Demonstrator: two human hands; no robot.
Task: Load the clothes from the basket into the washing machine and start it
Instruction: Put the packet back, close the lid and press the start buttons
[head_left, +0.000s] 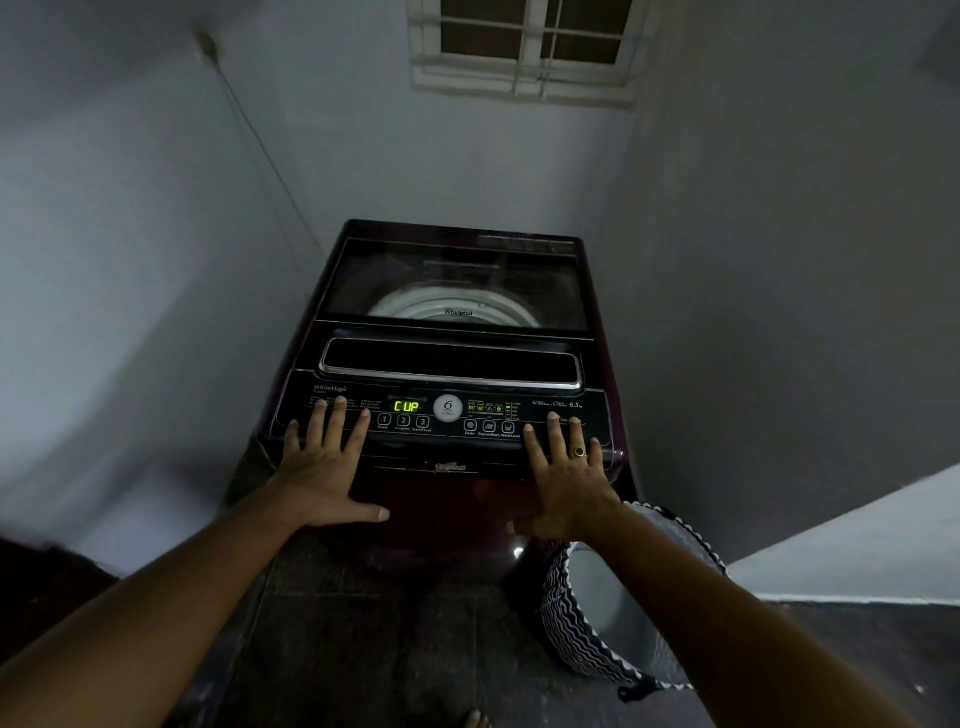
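A dark maroon top-loading washing machine (452, 488) stands in the corner with its glass lid (452, 283) down; the pale drum rim shows through it. On its control panel (519, 402) a green display (406, 406) is lit. My left hand (324, 467) lies flat with spread fingers on the panel's left end. My right hand (569, 478), wearing a ring, lies flat on the right end. A black-and-white zigzag laundry basket (576, 634) stands on the floor at the machine's right; its grey inside shows no clothes.
Grey walls close in on the left, back and right of the machine. A barred window (530, 47) sits high on the back wall. A cord (260, 150) runs down the left wall. The floor (389, 644) is dark tile, with a low ledge (857, 551) at the right.
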